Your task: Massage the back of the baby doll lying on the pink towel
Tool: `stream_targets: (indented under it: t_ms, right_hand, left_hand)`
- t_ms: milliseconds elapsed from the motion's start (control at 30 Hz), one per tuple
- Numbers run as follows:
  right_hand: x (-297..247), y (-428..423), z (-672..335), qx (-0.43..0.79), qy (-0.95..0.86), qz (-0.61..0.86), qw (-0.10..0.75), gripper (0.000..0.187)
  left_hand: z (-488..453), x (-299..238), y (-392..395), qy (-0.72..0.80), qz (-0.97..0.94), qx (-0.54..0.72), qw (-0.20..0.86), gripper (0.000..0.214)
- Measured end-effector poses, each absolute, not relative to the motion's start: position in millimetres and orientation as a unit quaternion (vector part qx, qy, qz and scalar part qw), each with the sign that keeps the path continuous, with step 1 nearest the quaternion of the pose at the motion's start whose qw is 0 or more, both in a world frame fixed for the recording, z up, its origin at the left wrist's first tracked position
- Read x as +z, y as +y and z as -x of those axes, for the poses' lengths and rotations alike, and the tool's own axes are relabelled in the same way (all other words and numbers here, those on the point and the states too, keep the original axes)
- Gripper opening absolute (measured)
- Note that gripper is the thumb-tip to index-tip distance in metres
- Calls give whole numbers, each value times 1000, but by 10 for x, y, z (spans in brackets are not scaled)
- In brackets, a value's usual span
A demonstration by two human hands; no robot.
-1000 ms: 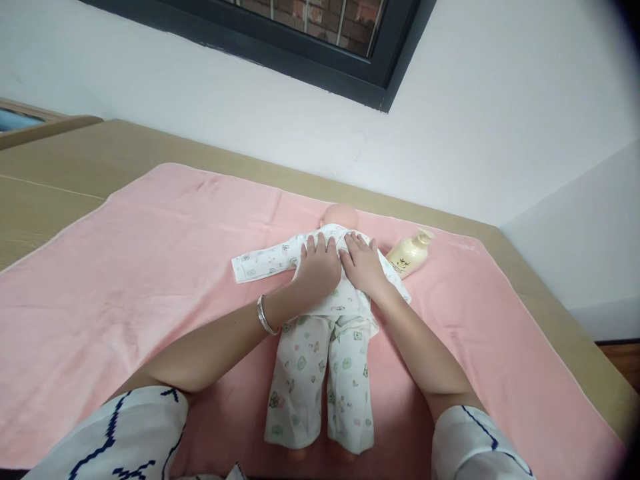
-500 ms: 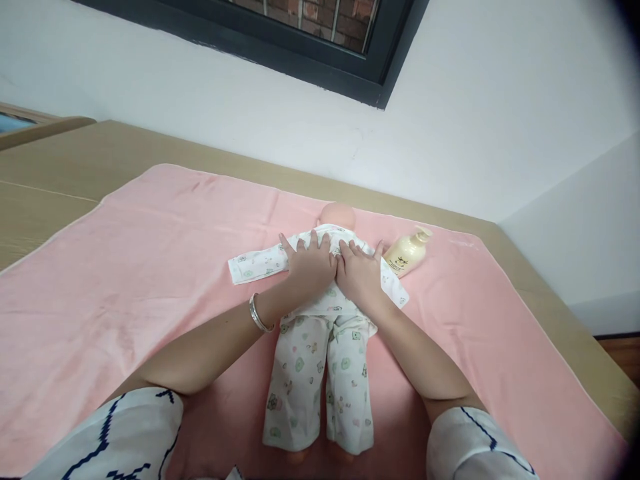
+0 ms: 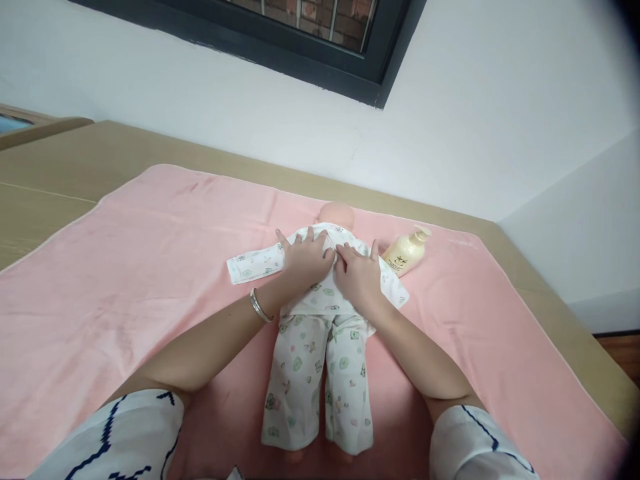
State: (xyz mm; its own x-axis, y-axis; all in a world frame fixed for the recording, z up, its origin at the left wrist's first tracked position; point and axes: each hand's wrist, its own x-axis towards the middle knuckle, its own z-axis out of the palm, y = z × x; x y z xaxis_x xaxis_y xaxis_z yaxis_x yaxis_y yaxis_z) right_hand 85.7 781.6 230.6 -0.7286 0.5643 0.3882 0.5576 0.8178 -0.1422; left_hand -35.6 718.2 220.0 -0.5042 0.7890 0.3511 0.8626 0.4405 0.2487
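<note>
A doll [image 3: 336, 215] in a white printed shirt [image 3: 325, 303] and matching trousers [image 3: 296, 387] lies with its head away from me. My left hand [image 3: 307, 261] rests on the upper part of the shirt, fingers spread, thumb towards the middle. Close beside it, my right hand [image 3: 359, 277] has its fingers bent inward at the shirt's middle, with thumb and forefinger together on the cloth and the little finger raised. A small fold of cloth shows between the two hands. One sleeve [image 3: 255, 264] lies stretched out to the left.
Under the doll is a pink blanket [image 3: 175, 267] on a wooden surface [image 3: 140, 143]. A cream pump bottle [image 3: 407, 251] lies tilted on the blanket at the right, near the doll's shoulder. A white wall [image 3: 240, 100] and a dark window frame [image 3: 385, 67] stand behind.
My fingers have shifted slightly on the shirt. The right hand's fingers have bent more towards the middle, and a fold of cloth now shows between the hands. The doll and bottle stay put.
</note>
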Motion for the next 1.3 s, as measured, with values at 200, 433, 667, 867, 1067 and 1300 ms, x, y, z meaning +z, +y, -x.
stream_targets:
  t_ms: [200,433,667,867,1067,1300]
  right_hand:
    - [2326,7851,-826,-7,-925,325,195,37]
    - [2302,8137,-796,48,-943,288,161,38]
    - [2356,7799,-856,-33,-940,307,144,41]
    - [2392,7818,-870,-27,-945,295,137,40]
    - [2370,8091,-846,32,-952,276,126,39]
    - [2336,7981,-827,63,-941,318,100,49]
  left_hand:
    - [349,2203,7166,-833,511,-179,114,50]
    - [146,2291,7061,-816,545,-160,110,44]
    - [341,2253,7145,-822,538,-175,72,51]
    - [360,2312,7122,-826,542,-143,61,54]
    - [90,2287,7014,-811,564,-98,119,51]
    - [219,2341,7056,-800,577,-126,105,49]
